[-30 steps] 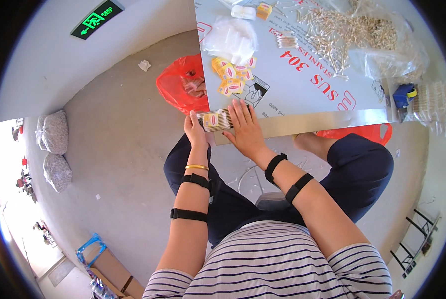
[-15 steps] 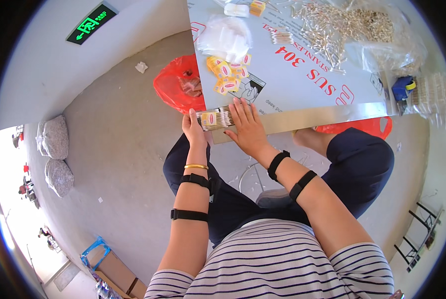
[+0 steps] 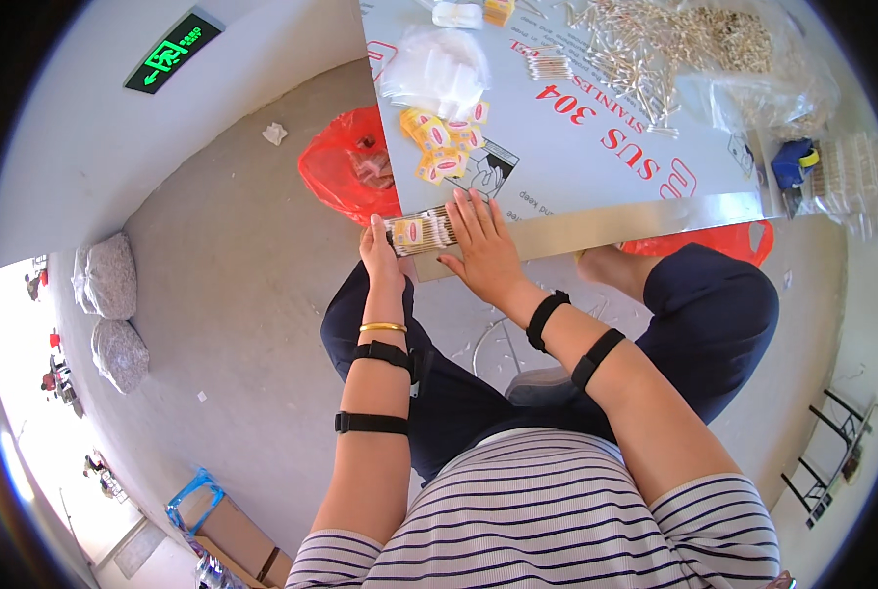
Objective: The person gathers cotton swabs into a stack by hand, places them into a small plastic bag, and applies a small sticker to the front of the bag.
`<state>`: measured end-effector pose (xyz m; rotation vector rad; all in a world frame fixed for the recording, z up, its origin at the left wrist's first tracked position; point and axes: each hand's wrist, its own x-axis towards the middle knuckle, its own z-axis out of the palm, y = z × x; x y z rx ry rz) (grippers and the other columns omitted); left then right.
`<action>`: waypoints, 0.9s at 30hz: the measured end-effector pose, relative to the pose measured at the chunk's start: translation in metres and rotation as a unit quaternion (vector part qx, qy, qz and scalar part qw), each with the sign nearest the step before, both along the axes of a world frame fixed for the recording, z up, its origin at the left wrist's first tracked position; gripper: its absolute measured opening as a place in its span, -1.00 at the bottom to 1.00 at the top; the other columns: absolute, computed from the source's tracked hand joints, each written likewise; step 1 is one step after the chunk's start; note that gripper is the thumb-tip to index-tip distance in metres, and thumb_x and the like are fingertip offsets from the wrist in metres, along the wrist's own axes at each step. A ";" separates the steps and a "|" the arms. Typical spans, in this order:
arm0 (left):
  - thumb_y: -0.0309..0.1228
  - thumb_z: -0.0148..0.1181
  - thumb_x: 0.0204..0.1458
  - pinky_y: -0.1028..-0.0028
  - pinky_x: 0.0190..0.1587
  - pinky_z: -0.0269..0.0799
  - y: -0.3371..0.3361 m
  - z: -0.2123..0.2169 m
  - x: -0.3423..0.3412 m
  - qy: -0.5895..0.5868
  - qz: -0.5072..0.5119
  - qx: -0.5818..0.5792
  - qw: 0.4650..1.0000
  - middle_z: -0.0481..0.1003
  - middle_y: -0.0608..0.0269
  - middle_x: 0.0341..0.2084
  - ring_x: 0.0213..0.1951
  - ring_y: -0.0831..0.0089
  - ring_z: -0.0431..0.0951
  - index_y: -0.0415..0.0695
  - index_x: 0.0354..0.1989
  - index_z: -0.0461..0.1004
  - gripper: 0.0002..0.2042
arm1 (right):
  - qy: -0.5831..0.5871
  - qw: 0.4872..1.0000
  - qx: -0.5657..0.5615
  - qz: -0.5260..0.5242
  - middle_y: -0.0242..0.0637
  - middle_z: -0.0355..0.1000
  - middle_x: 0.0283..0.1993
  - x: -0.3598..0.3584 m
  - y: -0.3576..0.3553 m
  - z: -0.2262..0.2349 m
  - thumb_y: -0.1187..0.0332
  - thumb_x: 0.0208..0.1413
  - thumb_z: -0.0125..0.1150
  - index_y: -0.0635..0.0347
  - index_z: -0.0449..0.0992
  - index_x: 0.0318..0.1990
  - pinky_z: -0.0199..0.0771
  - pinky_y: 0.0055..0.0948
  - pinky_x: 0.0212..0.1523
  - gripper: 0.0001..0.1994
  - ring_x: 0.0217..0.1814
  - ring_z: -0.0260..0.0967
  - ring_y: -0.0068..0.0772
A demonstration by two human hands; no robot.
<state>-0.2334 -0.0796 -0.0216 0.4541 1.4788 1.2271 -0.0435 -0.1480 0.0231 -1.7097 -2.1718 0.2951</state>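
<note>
At the near left corner of the table lies a clear pack of cotton swabs [image 3: 437, 229] with a yellow and white label card at its left end. My left hand [image 3: 380, 260] grips that end, thumb on the near side; some of its fingers are hidden under the pack. Flat over the pack's right end rests my right hand [image 3: 485, 250], fingers stretched out and pointing away from me. Just beyond are several yellow label cards [image 3: 444, 142] in a loose heap, and behind them a pile of clear plastic bags [image 3: 437, 71].
Loose cotton swabs [image 3: 640, 79] spread across the far right of the table [image 3: 596, 167], with a small row of swabs [image 3: 550, 65] nearby. A blue tape dispenser [image 3: 792, 165] and filled packs [image 3: 848, 182] sit at the right. A red plastic bag [image 3: 345, 162] hangs by the left edge.
The view has shifted slightly. Both hands keep their places on the pack of cotton swabs, with no clear movement against it.
</note>
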 end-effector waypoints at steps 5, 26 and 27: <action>0.00 0.17 0.37 0.47 -0.16 0.52 0.002 0.014 0.002 0.040 -0.050 0.011 0.998 0.61 0.36 -0.27 -0.27 0.57 0.59 -0.18 -0.16 0.54 -0.58 | -0.006 1.000 -0.002 -0.003 -0.01 -0.09 0.67 0.003 0.000 -0.004 -0.11 0.25 0.22 0.30 0.03 0.56 -0.25 0.08 0.65 -0.08 0.73 -0.23 0.08; -0.15 0.20 0.38 0.51 -0.29 0.54 0.002 0.002 0.009 -0.134 -0.019 0.048 0.990 0.49 0.48 -0.48 -0.41 0.63 0.53 0.06 -0.41 0.36 -0.69 | 0.018 1.000 -0.017 0.000 0.04 -0.12 0.67 -0.020 0.004 -0.001 -0.11 0.24 0.24 0.32 0.01 0.57 -0.27 0.10 0.65 -0.06 0.73 -0.26 0.12; -0.14 0.21 0.38 0.51 -0.28 0.54 0.002 0.002 0.009 -0.131 -0.017 0.055 0.990 0.50 0.48 -0.46 -0.39 0.62 0.54 0.05 -0.40 0.37 -0.70 | 0.026 1.000 -0.013 -0.005 0.06 -0.13 0.67 -0.022 0.004 -0.001 -0.11 0.25 0.23 0.32 0.01 0.57 -0.26 0.09 0.65 -0.07 0.73 -0.25 0.11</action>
